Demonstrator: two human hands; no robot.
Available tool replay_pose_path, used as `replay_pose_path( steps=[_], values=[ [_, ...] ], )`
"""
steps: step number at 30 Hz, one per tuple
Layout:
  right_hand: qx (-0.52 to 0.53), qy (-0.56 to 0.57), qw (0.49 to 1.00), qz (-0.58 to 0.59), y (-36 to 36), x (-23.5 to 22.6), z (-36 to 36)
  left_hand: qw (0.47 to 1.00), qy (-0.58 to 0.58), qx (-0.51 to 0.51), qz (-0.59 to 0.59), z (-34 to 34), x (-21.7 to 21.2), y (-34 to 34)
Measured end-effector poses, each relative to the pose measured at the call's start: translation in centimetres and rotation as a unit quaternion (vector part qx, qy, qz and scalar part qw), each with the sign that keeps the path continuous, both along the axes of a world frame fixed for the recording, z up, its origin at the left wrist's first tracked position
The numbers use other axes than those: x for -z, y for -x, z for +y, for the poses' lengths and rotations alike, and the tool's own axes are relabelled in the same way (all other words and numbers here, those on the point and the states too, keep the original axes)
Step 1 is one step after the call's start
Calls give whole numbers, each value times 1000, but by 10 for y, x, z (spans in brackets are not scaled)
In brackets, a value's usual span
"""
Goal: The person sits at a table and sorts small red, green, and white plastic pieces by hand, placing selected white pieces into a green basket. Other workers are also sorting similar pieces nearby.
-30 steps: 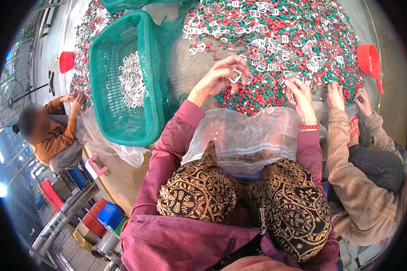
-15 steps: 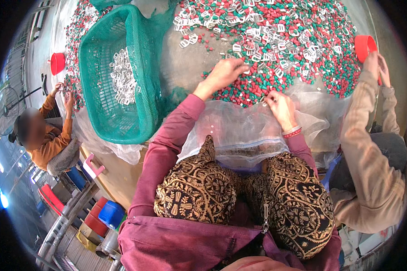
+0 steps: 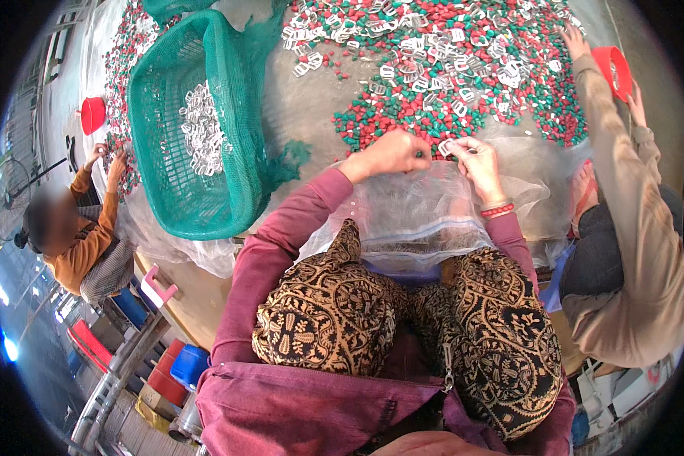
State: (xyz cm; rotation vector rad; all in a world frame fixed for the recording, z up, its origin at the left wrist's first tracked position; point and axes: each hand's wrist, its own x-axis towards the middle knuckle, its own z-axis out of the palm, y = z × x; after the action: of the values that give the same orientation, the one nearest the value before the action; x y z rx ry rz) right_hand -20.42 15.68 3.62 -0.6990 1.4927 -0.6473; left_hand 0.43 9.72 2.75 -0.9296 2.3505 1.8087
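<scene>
My right hand pinches a small silver slotted buckle over the near edge of the spread pieces. Beside it, to the left, my left hand is closed with its fingers curled; whatever they hold, if anything, is hidden. Just beyond both hands lie many small red, green and white pebble-like pieces. Silver buckles are scattered among them farther back. White sheer mesh cloth hangs from the table edge towards my lap.
At left stands a green mesh-lined basket holding a pile of silver buckles. A co-worker's sleeve reaches in at right, beside a red round sieve. Another person works at far left near a red container.
My left hand has drawn back from the pieces towards me, and my right hand has lifted a buckle. The co-worker at right has stretched one hand farther onto the pile.
</scene>
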Motion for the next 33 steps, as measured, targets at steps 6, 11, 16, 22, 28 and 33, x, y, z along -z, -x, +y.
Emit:
replay_pose_path(
  steps=[6,11,16,22,28,33],
  values=[
    [184,18,946,-267,32,-42,6,957,268,86,-65,52,15,13],
    [209,121,903,-357,71,-84,20,975,209,41,-67,56,5,24],
    [237,152,884,-373,92,-95,8,987,124,104,-16,67,24,10],
    [262,113,873,-394,118,-67,12,928,-352,-98,-67,78,35,1],
    [9,21,988,-154,74,-21,21,764,-562,-317,18,101,13,-9],
    [-398,97,891,198,16,-17,8,973,-140,-183,23,122,69,-28]
  ],
)
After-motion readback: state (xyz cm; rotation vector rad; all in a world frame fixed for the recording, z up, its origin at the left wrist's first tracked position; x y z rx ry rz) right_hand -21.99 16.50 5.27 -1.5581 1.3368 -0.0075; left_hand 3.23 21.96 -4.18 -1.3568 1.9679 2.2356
